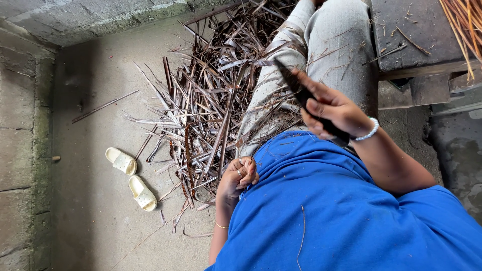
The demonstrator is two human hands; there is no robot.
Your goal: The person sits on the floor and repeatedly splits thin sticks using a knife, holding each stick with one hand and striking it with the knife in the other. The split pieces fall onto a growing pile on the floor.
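while the right hand (334, 111) has its fingers wrapped tight round a dark knife (301, 95), blade pointing away past the fingertips, the left hand (240, 175) pinches a thin pale leaf strip (261, 100) between curled fingers at the lap. beyond the fingers, a large heap of stripped dry palm leaves (201, 105) on the concrete floor (90, 100) suggests much is done; reddish sticks (464, 30) lie further off on a bench (416, 30), pale sandals (131, 178) apart.

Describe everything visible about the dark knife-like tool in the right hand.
The dark tool looks like a slim knife, blackish from tip to handle; material cannot be told. Its pointed end angles up and to the left over the grey trouser leg, while the handle end disappears inside the right hand, whose fingers wrap it. A dark stub shows below the wrist beside the white bead bracelet. Nothing else touches it.
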